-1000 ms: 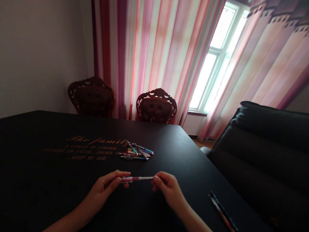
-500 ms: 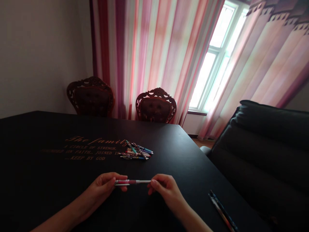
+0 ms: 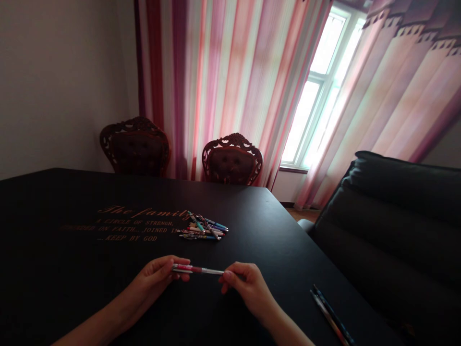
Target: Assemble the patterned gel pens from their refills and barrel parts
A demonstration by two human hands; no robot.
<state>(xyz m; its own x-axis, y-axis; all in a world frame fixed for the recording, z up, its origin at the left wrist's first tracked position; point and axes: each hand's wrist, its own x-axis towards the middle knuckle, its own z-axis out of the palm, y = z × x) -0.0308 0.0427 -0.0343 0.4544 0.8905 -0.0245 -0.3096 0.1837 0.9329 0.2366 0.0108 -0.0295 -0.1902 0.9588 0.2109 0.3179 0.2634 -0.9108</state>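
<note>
A slim pen (image 3: pixel 197 270), pink-red with a clip at its left and a whitish part at its right, is held nearly level above the table. My left hand (image 3: pixel 160 271) pinches its clip end, fingers closed around it. The thumb and fingertips of my right hand (image 3: pixel 243 279) close on the other end, so the tip is hidden. Beyond my hands lies a loose pile of several pens (image 3: pixel 205 227) in mixed colours, some crossing one another.
Two more pens (image 3: pixel 332 312) lie side by side near the right edge of the black table (image 3: pixel 259 226), which bears gold lettering (image 3: pixel 137 223). Behind it stand two carved chairs (image 3: pixel 140 144). A black padded armchair (image 3: pixel 403 230) is at the right.
The pen has tilted slightly, its left end a bit higher and its right end a bit lower. Both hands keep their pinch on it; the pile is unchanged.
</note>
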